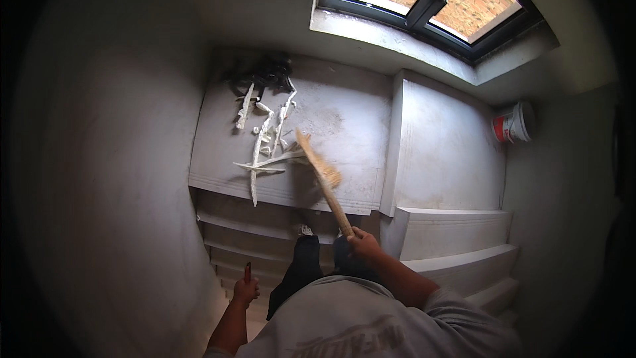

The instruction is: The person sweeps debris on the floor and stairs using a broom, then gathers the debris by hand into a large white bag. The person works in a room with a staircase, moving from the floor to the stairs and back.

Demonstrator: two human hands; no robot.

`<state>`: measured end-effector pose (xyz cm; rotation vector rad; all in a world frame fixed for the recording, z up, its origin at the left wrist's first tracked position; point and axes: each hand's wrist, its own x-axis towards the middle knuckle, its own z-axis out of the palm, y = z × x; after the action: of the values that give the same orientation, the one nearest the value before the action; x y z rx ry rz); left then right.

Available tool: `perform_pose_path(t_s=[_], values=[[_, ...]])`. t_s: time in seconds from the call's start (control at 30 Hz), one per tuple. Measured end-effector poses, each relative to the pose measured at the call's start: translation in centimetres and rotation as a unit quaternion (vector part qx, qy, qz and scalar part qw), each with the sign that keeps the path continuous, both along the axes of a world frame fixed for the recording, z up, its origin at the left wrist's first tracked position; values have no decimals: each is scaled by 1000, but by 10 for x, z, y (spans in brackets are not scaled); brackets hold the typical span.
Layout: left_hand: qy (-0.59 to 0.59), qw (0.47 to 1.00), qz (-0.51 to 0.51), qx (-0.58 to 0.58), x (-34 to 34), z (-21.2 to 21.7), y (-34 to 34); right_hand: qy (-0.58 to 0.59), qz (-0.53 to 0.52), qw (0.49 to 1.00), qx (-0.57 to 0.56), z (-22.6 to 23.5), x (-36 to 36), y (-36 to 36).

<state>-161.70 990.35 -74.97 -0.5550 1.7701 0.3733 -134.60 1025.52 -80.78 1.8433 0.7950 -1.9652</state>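
Observation:
My right hand (364, 242) is closed round the lower end of the wooden handle of a hand brush (328, 193). Its straw-coloured bristles are over the landing, touching or close to some off-white strips (257, 152), and look slightly blurred. These ragged, foam-like strips and crumbs lie in a loose pile. Down at my left side, my left hand (246, 291) grips a slim red and black tool (248, 272), pointing up; its exact kind is too small to make out. Behind the strips sits a dark, crumpled black heap (265, 71), its details lost in shadow.
Steps (255, 225) drop away below the near edge of the pale landing (351, 119). To the right is a raised landing (444, 152) with more steps (457, 232). A white and red bucket (513, 124) is by the right wall, below a dark-framed window (424, 10).

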Motion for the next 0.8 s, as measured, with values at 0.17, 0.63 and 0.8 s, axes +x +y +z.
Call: perform_pose_path(t_s=[0.17, 0.63, 0.8], values=[[50, 998, 46, -4, -10, 6, -3, -34, 23, 998, 43, 61, -19, 54], [14, 970, 185, -160, 76, 31, -119, -4, 347, 889, 300, -140, -275, 297], [-63, 898, 419, 119, 162, 20, -213, 22, 429, 861, 271, -191, -347, 256]])
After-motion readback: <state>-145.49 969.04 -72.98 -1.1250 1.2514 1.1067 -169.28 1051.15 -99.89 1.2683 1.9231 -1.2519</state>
